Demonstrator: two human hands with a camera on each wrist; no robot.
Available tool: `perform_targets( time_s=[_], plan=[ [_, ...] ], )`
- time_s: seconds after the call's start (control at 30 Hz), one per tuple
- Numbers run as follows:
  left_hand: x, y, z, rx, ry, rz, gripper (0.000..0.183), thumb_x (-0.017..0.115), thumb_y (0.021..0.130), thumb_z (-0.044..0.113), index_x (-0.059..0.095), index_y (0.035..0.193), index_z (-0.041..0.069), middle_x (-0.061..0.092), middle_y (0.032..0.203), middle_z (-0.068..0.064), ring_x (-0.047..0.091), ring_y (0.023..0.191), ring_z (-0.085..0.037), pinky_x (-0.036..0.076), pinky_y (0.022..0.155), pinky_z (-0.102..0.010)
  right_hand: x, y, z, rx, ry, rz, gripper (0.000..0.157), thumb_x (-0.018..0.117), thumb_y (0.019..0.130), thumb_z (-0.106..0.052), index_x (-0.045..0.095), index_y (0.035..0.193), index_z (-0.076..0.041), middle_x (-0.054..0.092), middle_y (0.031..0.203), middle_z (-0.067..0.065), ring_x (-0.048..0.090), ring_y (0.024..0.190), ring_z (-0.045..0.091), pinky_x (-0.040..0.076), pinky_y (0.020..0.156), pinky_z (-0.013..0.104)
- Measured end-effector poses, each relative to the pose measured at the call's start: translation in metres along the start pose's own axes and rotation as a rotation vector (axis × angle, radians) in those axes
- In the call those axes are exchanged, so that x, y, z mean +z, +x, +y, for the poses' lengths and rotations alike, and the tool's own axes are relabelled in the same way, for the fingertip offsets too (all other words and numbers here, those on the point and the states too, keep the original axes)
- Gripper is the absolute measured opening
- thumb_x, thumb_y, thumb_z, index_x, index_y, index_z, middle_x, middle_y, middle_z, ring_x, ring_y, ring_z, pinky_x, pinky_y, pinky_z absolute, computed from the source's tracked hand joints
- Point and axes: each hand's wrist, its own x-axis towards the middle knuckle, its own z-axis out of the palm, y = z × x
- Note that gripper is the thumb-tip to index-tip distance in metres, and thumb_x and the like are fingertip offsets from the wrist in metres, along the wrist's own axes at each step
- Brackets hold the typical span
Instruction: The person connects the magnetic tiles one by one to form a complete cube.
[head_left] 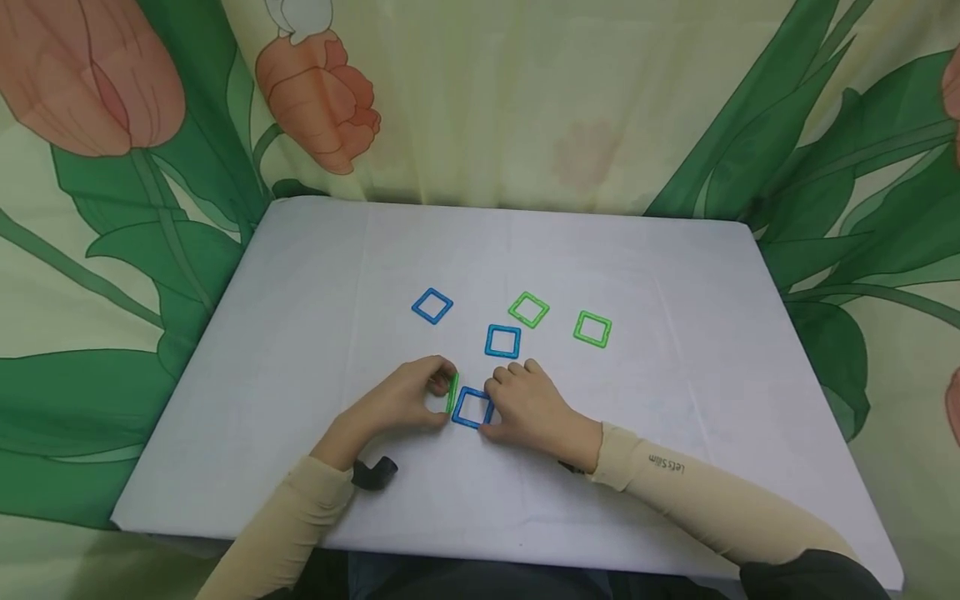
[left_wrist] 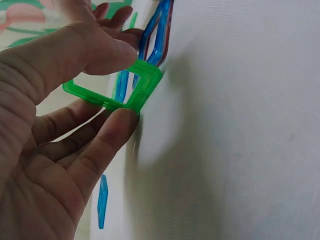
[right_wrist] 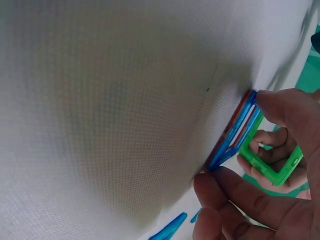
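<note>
My left hand [head_left: 405, 396] pinches a green square magnetic tile [head_left: 453, 393] by two opposite edges, thumb on one and fingertips on the other. The tile stands on edge, and its open middle shows in the left wrist view [left_wrist: 147, 86]. Just right of it is a blue square magnetic tile [head_left: 458, 405], lying nearly flat. My right hand [head_left: 532, 408] grips this blue tile at its right side, thumb at the near corner and fingers at the far one. A reddish edge runs along the blue tile's underside [right_wrist: 226, 137] in the right wrist view. The two tiles are side by side.
Beyond the hands lie a blue tile [head_left: 422, 298] at the left, a second blue tile [head_left: 488, 340] near the middle, and two green tiles, one behind [head_left: 518, 302] and one farther right [head_left: 578, 324]. A white cloth covers the table [head_left: 712, 375]; a printed curtain [head_left: 480, 100] hangs behind.
</note>
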Motion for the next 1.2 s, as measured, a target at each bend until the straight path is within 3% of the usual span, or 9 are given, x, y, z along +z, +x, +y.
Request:
perform_targets(
  time_s=[0.43,0.97,1.2],
  plan=[
    [0.007,-0.001,-0.005,0.057,-0.099,0.020,0.061,0.087,0.077,0.006,0.058,0.130,0.003,0.067,0.122,-0.007,0.069,0.111,-0.022,0.056,0.100,-0.034,0.001,0.004,0.005,-0.053,-0.016,0.042,0.052,0.083,0.078,-0.056,0.076,0.103,-0.011,0.069,0.091,0.001,0.060,0.083,0.019,0.040,0.070,0.034],
    [0.008,-0.002,-0.006,0.055,-0.125,0.020,0.062,0.086,0.078,0.006,0.057,0.132,0.003,0.066,0.122,-0.006,0.069,0.112,-0.022,0.056,0.100,-0.034,-0.003,0.008,0.014,-0.064,0.043,-0.011,0.055,0.082,0.080,-0.057,0.077,0.111,-0.013,0.072,0.101,0.002,0.064,0.094,0.020,0.042,0.075,0.035],
    [0.012,-0.003,-0.007,0.043,-0.106,0.024,0.062,0.086,0.077,0.006,0.057,0.132,0.004,0.066,0.120,-0.005,0.068,0.112,-0.021,0.055,0.101,-0.034,-0.017,0.020,0.043,0.019,0.113,0.050,0.035,0.082,0.089,-0.034,0.077,0.116,-0.012,0.074,0.109,0.005,0.069,0.099,0.023,0.044,0.077,0.038]
  ],
)
